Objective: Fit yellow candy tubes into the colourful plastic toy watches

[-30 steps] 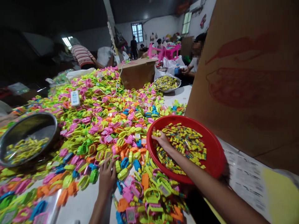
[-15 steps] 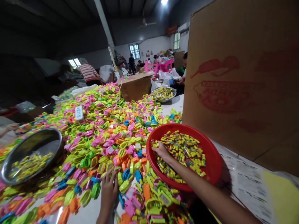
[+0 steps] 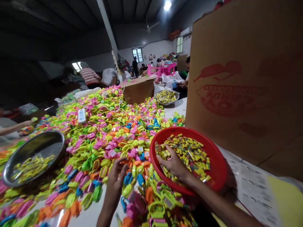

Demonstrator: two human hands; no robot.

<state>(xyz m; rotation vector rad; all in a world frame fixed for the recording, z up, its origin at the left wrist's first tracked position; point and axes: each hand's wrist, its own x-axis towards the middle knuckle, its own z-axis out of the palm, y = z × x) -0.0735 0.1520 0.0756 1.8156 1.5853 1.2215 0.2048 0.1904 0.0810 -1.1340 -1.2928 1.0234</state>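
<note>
My right hand [image 3: 174,162] is inside a red plastic basin [image 3: 217,157], over a heap of small yellow-wrapped, candy-like rolls [image 3: 187,151]. Its thumb and forefinger are apart, with rolls showing between them; the other fingers are partly hidden. Just left of the basin, my left hand [image 3: 115,176] hovers with loosely bent fingers apart, and nothing shows in it. Around and beneath it spread many plastic toy watches [image 3: 104,145] in yellow, pink, orange, green and blue.
A metal bowl [image 3: 62,142] with yellow rolls sits at left, near another person's hand [image 3: 28,123]. Another metal bowl [image 3: 178,96] stands farther back. A tall cardboard box [image 3: 236,94] blocks the right side. A white power strip [image 3: 81,116] lies on the pile.
My left hand has lifted off the toy watches and moved slightly right. My right hand has shifted a little right within the basin, its thumb and forefinger now spread. The view has tilted slightly.
</note>
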